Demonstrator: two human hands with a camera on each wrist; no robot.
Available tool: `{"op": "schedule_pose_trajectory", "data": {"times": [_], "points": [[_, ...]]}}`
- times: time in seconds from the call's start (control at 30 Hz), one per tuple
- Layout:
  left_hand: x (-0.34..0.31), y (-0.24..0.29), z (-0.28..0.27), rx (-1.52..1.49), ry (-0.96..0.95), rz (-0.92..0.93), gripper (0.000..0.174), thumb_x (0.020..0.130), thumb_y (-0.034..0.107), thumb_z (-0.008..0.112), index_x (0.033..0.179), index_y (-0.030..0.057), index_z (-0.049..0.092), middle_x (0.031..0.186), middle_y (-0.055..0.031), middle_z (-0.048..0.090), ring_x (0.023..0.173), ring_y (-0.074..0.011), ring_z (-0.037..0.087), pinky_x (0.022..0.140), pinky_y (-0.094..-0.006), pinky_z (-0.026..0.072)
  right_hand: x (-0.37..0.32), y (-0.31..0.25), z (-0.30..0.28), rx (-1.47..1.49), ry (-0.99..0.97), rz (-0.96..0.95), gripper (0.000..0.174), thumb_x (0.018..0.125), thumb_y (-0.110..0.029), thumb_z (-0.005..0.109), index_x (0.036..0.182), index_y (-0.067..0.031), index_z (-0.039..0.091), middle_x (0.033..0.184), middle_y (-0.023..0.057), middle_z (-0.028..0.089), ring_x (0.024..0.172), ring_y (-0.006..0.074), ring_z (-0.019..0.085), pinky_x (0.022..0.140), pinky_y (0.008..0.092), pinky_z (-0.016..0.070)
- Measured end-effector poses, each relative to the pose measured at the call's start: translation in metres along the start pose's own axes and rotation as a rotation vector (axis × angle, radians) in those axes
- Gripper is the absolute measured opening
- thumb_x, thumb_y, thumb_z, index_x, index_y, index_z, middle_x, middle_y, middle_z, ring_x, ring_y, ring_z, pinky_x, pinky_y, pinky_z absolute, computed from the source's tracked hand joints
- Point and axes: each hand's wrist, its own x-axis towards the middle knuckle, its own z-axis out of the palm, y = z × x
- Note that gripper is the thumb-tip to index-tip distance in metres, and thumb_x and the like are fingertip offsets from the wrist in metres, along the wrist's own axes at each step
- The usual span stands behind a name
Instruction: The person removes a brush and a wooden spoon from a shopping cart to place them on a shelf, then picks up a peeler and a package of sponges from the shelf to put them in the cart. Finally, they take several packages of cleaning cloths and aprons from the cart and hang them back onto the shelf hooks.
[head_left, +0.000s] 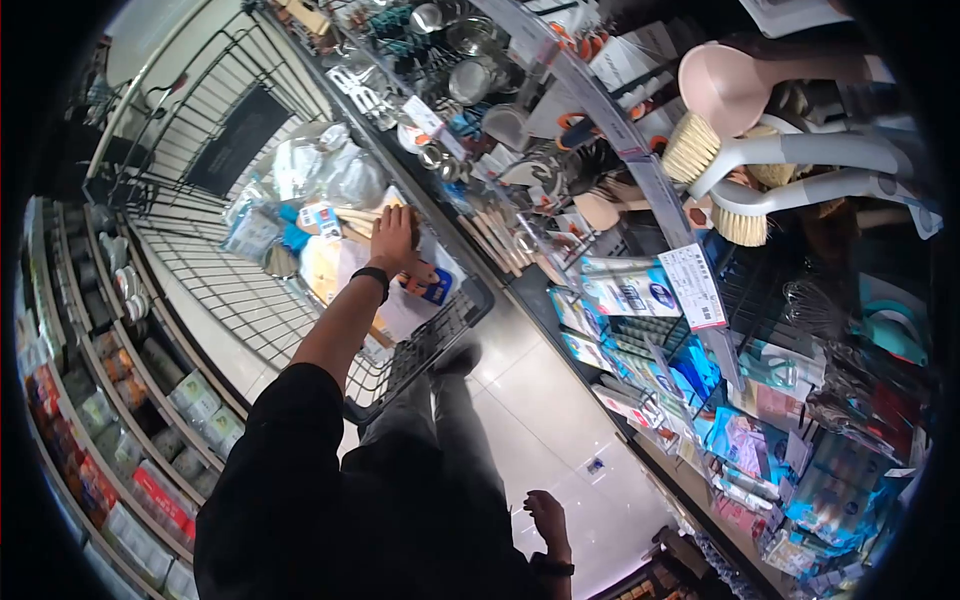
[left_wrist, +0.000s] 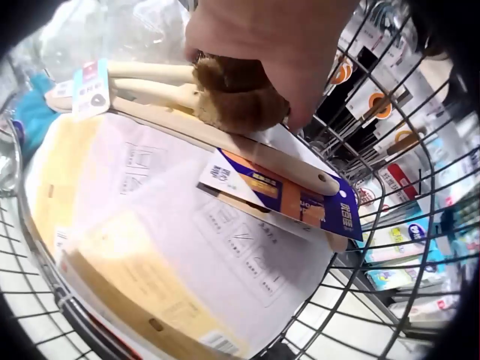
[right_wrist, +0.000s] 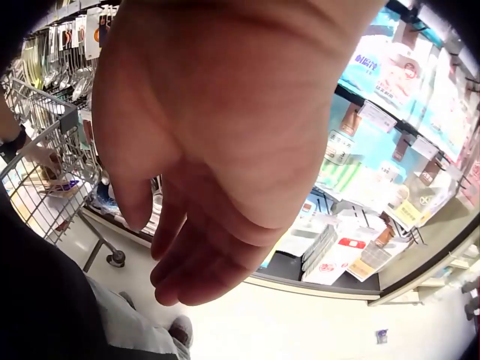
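Note:
My left hand [head_left: 394,240] reaches into a wire shopping cart [head_left: 215,290]. In the left wrist view its fingers grip the brown-bristled heads of wooden-handled brushes [left_wrist: 238,111], and their pale handles point left. The fingertips are hidden behind the hand. Beneath lies a long wooden handle [left_wrist: 225,140] with a blue and orange label [left_wrist: 281,196], on top of white and yellow paper packages [left_wrist: 187,262]. My right hand [right_wrist: 217,142] hangs beside the body over the aisle, fingers loosely curled and holding nothing.
Clear plastic bags [head_left: 330,165] fill the cart's far end. A shelf on the right carries long-handled scrub brushes [head_left: 740,165], a pink ladle [head_left: 725,88] and blue packets [head_left: 740,440]. Shelves with packaged goods [head_left: 205,405] run along the left. A small packet [right_wrist: 382,336] lies on the floor.

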Motion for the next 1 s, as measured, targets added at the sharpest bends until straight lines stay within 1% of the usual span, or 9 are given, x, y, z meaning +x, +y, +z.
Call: {"op": "schedule_pose_trajectory", "data": {"times": [0.13, 0.17, 0.27, 0.43, 0.57, 0.67, 0.87, 0.93, 1.0], "points": [[0.016, 0.008, 0.011, 0.258, -0.031, -0.019, 0.063, 0.067, 0.024, 0.077, 0.120, 0.0043, 0.049, 0.117, -0.0102, 0.052, 0.117, -0.0278, 0.049, 0.095, -0.0444, 0.0435, 0.001, -0.005, 0.005, 0.029, 0.005, -0.002, 0.024, 0.095, -0.016, 0.057, 0.113, -0.0012, 0.064, 0.096, 0.0126, 0.071, 0.087, 0.0191, 0.070, 0.072, 0.0299, 0.0553], [0.020, 0.003, 0.033, 0.325, 0.114, 0.009, 0.046, 0.073, 0.021, 0.072, 0.111, 0.0047, 0.052, 0.107, -0.0088, 0.052, 0.106, -0.0255, 0.052, 0.085, -0.0414, 0.0470, 0.001, -0.006, 0.004, 0.014, 0.012, -0.045, 0.025, 0.096, -0.017, 0.058, 0.114, -0.0013, 0.064, 0.095, 0.0126, 0.071, 0.087, 0.0191, 0.070, 0.072, 0.0299, 0.0552], [0.007, -0.007, -0.001, 0.223, 0.081, 0.083, 0.037, 0.077, 0.019, 0.068, 0.109, 0.0045, 0.054, 0.106, -0.0105, 0.053, 0.106, -0.0269, 0.052, 0.084, -0.0409, 0.0485, 0.008, -0.015, 0.002, 0.008, 0.032, -0.122, 0.025, 0.096, -0.019, 0.059, 0.113, -0.0010, 0.064, 0.092, 0.0123, 0.071, 0.086, 0.0190, 0.070, 0.072, 0.0301, 0.0549], [-0.045, -0.021, -0.093, -0.162, 0.290, 0.144, 0.059, 0.058, 0.023, 0.081, 0.103, 0.0008, 0.048, 0.101, -0.0161, 0.053, 0.100, -0.0352, 0.054, 0.084, -0.0435, 0.0494, 0.018, -0.048, -0.011, 0.025, 0.128, -0.260, 0.022, 0.096, -0.016, 0.058, 0.112, -0.0020, 0.065, 0.088, 0.0083, 0.072, 0.080, 0.0151, 0.068, 0.069, 0.0280, 0.0524], [-0.096, -0.035, -0.157, -0.636, 0.297, 0.013, 0.062, 0.066, 0.018, 0.078, 0.115, -0.0026, 0.046, 0.107, -0.0176, 0.058, 0.103, -0.0287, 0.058, 0.088, -0.0375, 0.0496, 0.015, -0.116, -0.027, 0.098, 0.136, -0.401, 0.018, 0.096, -0.011, 0.059, 0.107, 0.0010, 0.065, 0.092, 0.0128, 0.071, 0.085, 0.0190, 0.070, 0.075, 0.0304, 0.0546], [-0.157, 0.000, -0.240, -1.089, 0.325, -0.069, 0.064, 0.074, 0.012, 0.075, 0.128, -0.0024, 0.042, 0.120, -0.0158, 0.057, 0.114, -0.0226, 0.056, 0.098, -0.0341, 0.0455, 0.021, -0.171, -0.034, 0.250, -0.070, -0.558, 0.021, 0.096, -0.014, 0.061, 0.111, 0.0004, 0.064, 0.097, 0.0105, 0.069, 0.088, 0.0168, 0.069, 0.079, 0.0282, 0.0538], [-0.288, 0.103, -0.307, -1.291, 0.626, 0.274, 0.103, 0.075, 0.030, 0.081, 0.149, 0.0005, 0.014, 0.136, -0.0155, 0.042, 0.125, -0.0272, 0.047, 0.105, -0.0415, 0.0396, 0.009, -0.306, -0.045, 0.698, -0.730, -0.885, 0.043, 0.103, -0.033, 0.049, 0.127, 0.0011, 0.054, 0.118, 0.0097, 0.064, 0.108, 0.0181, 0.062, 0.093, 0.0319, 0.0496], [-0.313, 0.123, -0.282, -1.079, 0.670, 0.445, 0.103, 0.072, 0.034, 0.083, 0.145, -0.0003, 0.019, 0.137, -0.0174, 0.039, 0.127, -0.0298, 0.044, 0.106, -0.0443, 0.0378, -0.018, -0.347, -0.056, 0.980, -0.925, -0.757, 0.054, 0.103, -0.044, 0.043, 0.136, -0.0022, 0.046, 0.124, 0.0102, 0.062, 0.113, 0.0188, 0.060, 0.096, 0.0344, 0.0480], [-0.324, 0.156, -0.289, -0.976, 0.512, 0.709, 0.097, 0.069, 0.031, 0.086, 0.139, 0.0001, 0.026, 0.137, -0.0199, 0.038, 0.129, -0.0329, 0.043, 0.108, -0.0470, 0.0366, -0.038, -0.365, -0.072, 1.052, -0.873, -0.807, 0.062, 0.101, -0.052, 0.041, 0.137, -0.0015, 0.045, 0.126, 0.0144, 0.061, 0.115, 0.0240, 0.059, 0.101, 0.0391, 0.0444]]}}
